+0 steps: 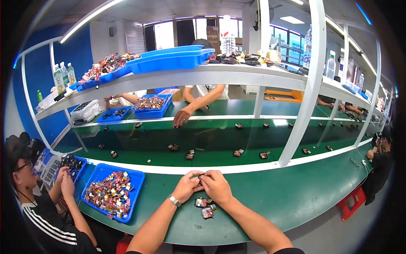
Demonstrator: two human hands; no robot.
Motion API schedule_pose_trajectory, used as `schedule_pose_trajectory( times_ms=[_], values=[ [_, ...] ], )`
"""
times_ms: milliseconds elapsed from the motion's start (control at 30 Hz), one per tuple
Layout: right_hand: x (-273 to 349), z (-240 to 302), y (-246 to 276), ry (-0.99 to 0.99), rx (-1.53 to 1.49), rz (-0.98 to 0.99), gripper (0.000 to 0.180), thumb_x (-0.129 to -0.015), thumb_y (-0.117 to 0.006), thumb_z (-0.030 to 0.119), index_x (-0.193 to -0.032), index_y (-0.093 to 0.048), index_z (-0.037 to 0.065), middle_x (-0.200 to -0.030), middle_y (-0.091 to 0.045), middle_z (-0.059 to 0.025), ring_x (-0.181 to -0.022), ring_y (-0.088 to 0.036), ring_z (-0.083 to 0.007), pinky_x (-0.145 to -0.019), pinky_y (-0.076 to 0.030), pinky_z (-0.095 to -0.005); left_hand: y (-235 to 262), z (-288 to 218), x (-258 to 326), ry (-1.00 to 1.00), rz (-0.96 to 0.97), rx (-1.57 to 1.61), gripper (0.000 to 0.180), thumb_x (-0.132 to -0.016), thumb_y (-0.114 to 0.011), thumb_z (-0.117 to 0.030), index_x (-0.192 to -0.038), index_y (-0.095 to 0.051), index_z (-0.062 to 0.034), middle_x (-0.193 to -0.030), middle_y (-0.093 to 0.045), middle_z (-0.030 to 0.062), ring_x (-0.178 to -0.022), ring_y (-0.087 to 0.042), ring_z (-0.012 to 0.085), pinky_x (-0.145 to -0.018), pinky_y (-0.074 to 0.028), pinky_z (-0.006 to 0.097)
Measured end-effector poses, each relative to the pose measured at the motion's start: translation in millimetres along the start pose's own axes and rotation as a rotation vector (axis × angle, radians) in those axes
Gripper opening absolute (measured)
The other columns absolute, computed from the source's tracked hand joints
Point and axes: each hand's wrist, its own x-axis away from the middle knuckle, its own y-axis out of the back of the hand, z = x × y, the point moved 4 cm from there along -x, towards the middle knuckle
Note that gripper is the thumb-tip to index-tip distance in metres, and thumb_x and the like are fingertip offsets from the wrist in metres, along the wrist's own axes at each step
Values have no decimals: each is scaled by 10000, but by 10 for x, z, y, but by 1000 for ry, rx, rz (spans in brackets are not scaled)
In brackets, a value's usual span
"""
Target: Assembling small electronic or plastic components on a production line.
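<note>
At the frame's lower centre, fingers of my left hand (pixel 186 187) and right hand (pixel 216 187) pinch a small dark part (pixel 201 177), apparently being adjusted, so the next move likely calls for steady control.

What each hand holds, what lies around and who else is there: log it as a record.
Left hand: fingers on a small dark part, mostly hidden
Right hand: fingers on the same part
Green bench: two small dark units with yellow tabs between the forearms
Blue tray: left of the hands, heaped with small red and yellow pieces
Beyond the white rail: more small units, spaced apart
Other people: several, including one at left, hands together; one across the rails
</note>
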Motion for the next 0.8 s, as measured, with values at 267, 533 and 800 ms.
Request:
schedule_pose_trajectory(
  times_ms=[267, 533, 800],
  values=[
    [16, -34, -28, -16, 103, 29, 121, -756, -711, 87, -876, -694, 77, -894, -617, -36, -844, -606, -225, -691, -528, -332, -23, 30, -25, 6, -14, -40, 300, -982, -434, -31, -1281, -443, -17, -1131, -608, 111, -1055, -614, 188, -963, -522, 346],
    [7, -50, -90, -82, -74, 112, 277, -738, -733, 121, -999, -649, 79, -1122, -599, -109, -978, -602, -308, -833, -524, -366, 55, 24, -11, -16, -38, -48, 366, -964, -465, -26, -1326, -414, -40, -1162, -606, 122, -1044, -614, 197, -927, -521, 375],
    [-231, -1259, -208, -386, 69, 155, 230, -737, -727, 136, -927, -637, 41, -1065, -601, -140, -983, -585, -326, -829, -495, -426, -16, -33, -48, -33, -20, 31, 458, -975, -455, -51, -1413, -323, -43, -1442, -403, 234, -1279, -481, 338, -1017, -465, 483]
  ],
)
